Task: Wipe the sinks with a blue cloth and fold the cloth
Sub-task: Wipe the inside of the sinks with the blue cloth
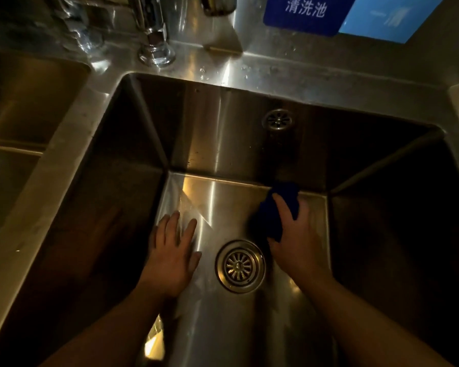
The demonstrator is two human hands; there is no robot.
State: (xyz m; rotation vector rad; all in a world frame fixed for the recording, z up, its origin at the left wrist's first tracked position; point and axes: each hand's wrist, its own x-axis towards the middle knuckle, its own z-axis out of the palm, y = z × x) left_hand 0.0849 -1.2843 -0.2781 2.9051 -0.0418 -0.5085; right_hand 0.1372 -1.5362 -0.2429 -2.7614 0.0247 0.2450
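Two hands are reaching into the sink [223,123]: right hand [294,234] is gripping the blue cloth [276,207] at the floor's far edge, long axis running back wall to drain [240,266]; left hand [172,250] is lying flat, fingers spread, left of the drain. A second basin [24,102] is sitting past the left rim.

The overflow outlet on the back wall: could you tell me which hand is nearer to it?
Right. The right hand, holding the blue cloth, is below the overflow outlet by the back wall; the left hand lies flat further left.
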